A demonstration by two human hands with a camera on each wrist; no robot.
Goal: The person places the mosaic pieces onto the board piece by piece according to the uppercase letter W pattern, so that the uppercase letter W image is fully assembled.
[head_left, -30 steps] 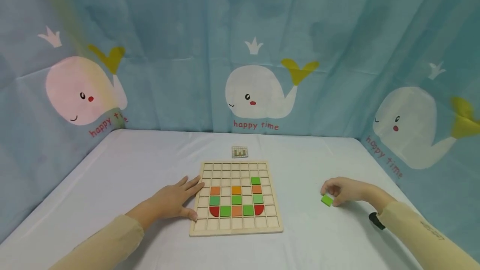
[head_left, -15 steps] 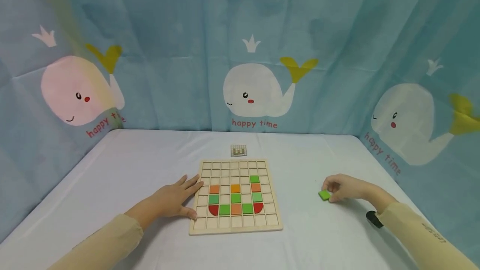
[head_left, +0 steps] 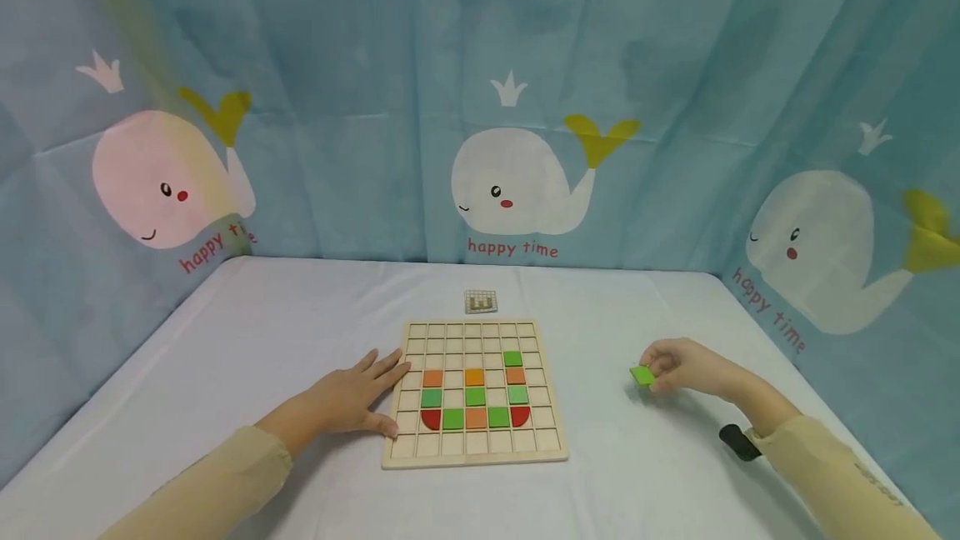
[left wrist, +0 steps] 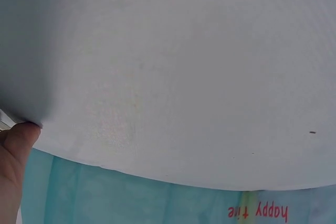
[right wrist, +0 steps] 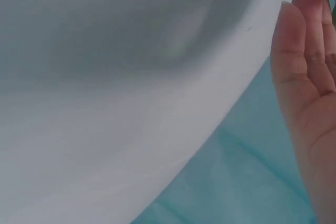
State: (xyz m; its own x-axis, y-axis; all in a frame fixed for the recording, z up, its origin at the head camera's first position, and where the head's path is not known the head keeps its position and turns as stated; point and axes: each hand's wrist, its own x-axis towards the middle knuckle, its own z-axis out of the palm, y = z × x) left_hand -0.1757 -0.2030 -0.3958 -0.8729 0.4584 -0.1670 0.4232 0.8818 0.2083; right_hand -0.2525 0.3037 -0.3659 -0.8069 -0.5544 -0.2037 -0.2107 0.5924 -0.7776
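A wooden grid board lies on the white table in the head view. Green, orange and red tiles fill some of its cells; one green tile sits highest on the right. My left hand rests with spread, straight fingers on the board's left edge. To the right of the board, my right hand pinches a bright green square tile between thumb and fingers, over the table with a shadow beneath. In the right wrist view the thumb and fingers show at the right edge, the tile mostly hidden.
A small card with a grid pattern lies just behind the board. The white table ends at a blue curtain printed with whales. A black strap-like object is at the right wrist.
My right hand has taken the green tile up off the table and shifted slightly left and away from me with it. The left hand has stayed on the board's edge.
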